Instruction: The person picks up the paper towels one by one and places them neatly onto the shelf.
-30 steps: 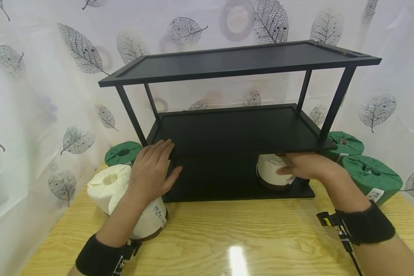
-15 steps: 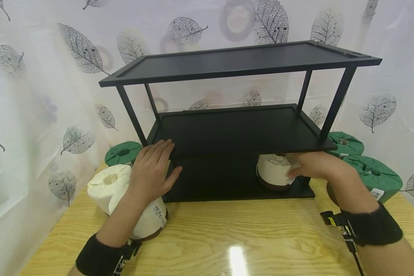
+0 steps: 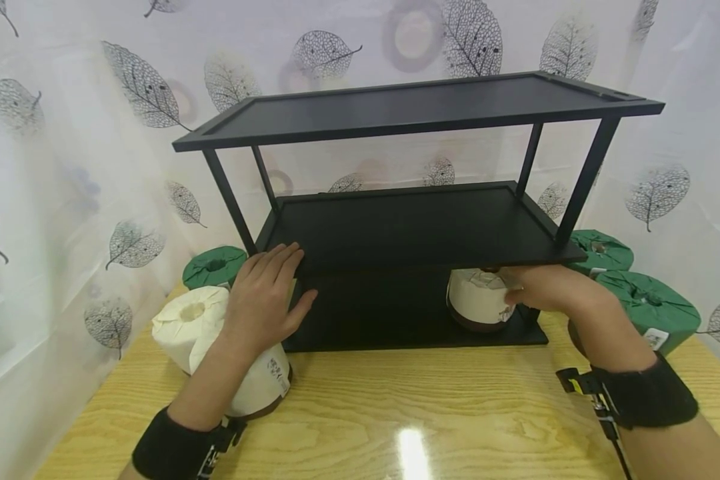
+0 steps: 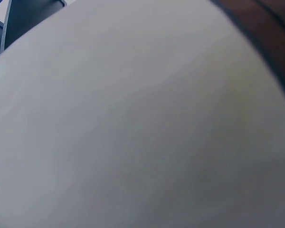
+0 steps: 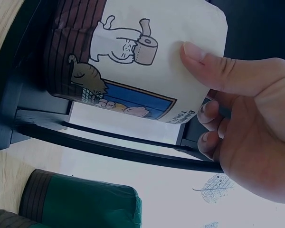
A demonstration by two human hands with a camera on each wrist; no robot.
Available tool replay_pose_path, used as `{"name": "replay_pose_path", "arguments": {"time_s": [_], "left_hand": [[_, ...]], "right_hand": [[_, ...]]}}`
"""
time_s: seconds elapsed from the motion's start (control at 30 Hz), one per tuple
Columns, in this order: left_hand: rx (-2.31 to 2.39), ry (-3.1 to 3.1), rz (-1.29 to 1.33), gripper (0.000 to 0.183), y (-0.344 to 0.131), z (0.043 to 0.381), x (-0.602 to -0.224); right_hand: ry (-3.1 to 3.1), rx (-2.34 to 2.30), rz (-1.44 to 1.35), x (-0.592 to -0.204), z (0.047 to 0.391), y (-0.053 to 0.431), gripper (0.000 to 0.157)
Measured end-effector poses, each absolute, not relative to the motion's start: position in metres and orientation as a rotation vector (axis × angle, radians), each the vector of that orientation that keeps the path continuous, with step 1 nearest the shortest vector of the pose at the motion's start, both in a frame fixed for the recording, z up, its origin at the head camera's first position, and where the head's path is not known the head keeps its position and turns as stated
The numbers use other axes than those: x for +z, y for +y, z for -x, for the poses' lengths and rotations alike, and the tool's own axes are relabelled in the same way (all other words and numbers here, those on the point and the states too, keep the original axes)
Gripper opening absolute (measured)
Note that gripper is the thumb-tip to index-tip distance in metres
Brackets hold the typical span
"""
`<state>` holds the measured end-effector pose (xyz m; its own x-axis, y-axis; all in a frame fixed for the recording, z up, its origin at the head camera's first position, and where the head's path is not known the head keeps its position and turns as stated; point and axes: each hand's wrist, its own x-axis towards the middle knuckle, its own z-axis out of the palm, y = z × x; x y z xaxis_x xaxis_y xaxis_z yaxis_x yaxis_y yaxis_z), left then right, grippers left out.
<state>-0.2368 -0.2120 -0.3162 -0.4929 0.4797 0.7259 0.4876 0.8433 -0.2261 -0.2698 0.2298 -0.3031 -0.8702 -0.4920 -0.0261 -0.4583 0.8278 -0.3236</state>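
Observation:
My left hand rests with extended fingers on the front left corner of the middle tier of a black shelf rack. Below that wrist stands a cream-wrapped toilet roll, which fills most of the left wrist view. On the bottom tier, toward the right end, another cream toilet roll with a brown base stands upright. My right hand reaches under the middle tier and holds this roll at its right side. In the right wrist view the thumb lies on its cat-printed wrapper, with curled fingers beside it.
Another cream roll and a green-wrapped roll stand left of the rack. Two more green rolls, the nearer roll behind my right forearm, stand on its right. A leaf-patterned curtain hangs behind the wooden table.
My right hand has shifted slightly right, its thumb moving from the front of the roll toward its right side. The roll and my left hand stay in place.

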Motion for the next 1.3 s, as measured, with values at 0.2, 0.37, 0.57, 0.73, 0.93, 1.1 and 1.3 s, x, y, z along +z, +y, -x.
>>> {"name": "replay_pose_path", "arguments": {"time_s": [0.2,0.37,0.57,0.73,0.93,1.1,1.3], "left_hand": [[-0.012,-2.174,0.705,0.062,-0.212,0.237,-0.316],[-0.005,-2.178,0.707,0.061,-0.212,0.236,-0.316],[0.002,-2.182,0.708,0.061,-0.212,0.236,-0.315],[-0.001,-2.177,0.712,0.061,-0.211,0.236,-0.315],[0.003,-2.172,0.712,0.061,-0.212,0.236,-0.315],[0.001,-2.164,0.716,0.061,-0.212,0.237,-0.315],[-0.010,-2.166,0.720,0.060,-0.212,0.236,-0.315]], "right_hand": [[2.885,-0.490,0.798,-0.303,0.269,0.227,0.081],[2.895,-0.479,0.836,-0.302,0.269,0.227,0.082],[2.879,-0.510,0.850,-0.302,0.269,0.225,0.085],[2.895,-0.495,0.892,-0.303,0.270,0.223,0.086],[2.882,-0.472,0.904,-0.304,0.271,0.222,0.085],[2.913,-0.489,0.916,-0.306,0.271,0.220,0.086],[2.926,-0.496,0.921,-0.306,0.270,0.219,0.087]]}}
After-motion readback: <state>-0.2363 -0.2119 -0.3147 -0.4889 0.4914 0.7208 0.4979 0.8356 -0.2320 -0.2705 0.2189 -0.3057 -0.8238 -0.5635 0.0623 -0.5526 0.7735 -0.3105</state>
